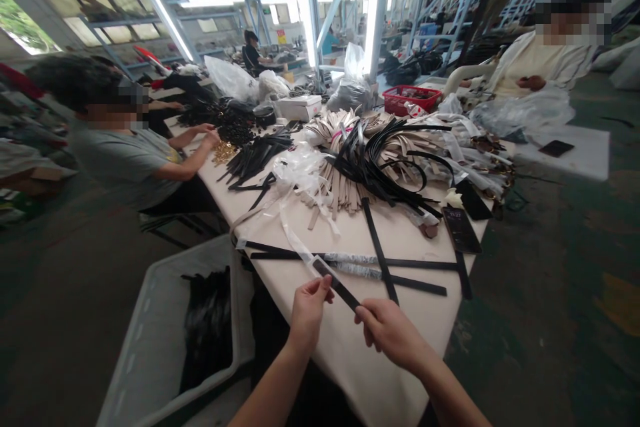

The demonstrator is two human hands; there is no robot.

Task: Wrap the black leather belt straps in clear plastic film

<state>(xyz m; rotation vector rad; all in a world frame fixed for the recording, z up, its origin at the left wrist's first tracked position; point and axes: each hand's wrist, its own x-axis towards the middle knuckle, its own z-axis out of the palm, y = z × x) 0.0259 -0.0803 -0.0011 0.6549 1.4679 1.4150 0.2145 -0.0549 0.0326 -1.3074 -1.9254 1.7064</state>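
Note:
Between my two hands, above the near end of the table, stretches a black strap (346, 295). My left hand (309, 310) pinches it near its far end, where a clear plastic strip (296, 240) lies against it and trails back toward a crumpled plastic heap. My right hand (387, 327) is closed on the strap's nearer end. Just beyond my hands, several black straps (425, 265) lie crossed on the tabletop, two with clear plastic wrapped around their middles (353, 259).
A pile of beige and black straps (345, 193) covers the table's middle. A phone (461, 230) lies at the right edge. A white bin (150, 320) holding black pieces stands at lower left. Co-workers sit left (117, 147) and right (540, 67); a red basket (411, 99) stands behind.

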